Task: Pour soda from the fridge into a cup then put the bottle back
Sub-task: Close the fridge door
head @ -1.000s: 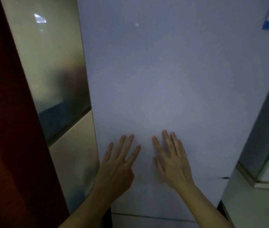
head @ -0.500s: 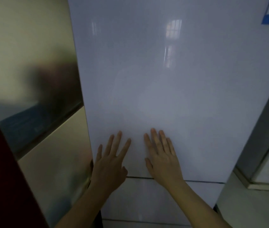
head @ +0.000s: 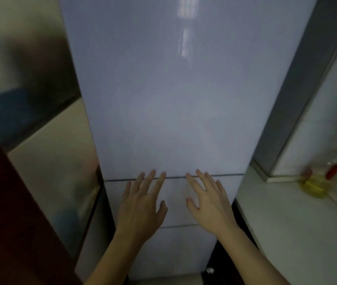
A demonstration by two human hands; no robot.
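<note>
We stand in a home kitchen: a tall white fridge [head: 169,99], a tiled counter [head: 299,223], and an oil bottle [head: 317,182].

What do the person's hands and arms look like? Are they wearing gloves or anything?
No gloves. The left hand and right hand are both bare, and so are the forearms, with no sleeves as far as the picture shows. No rings, watch or bracelets show. The picture is a bit dim and blurry.
</note>
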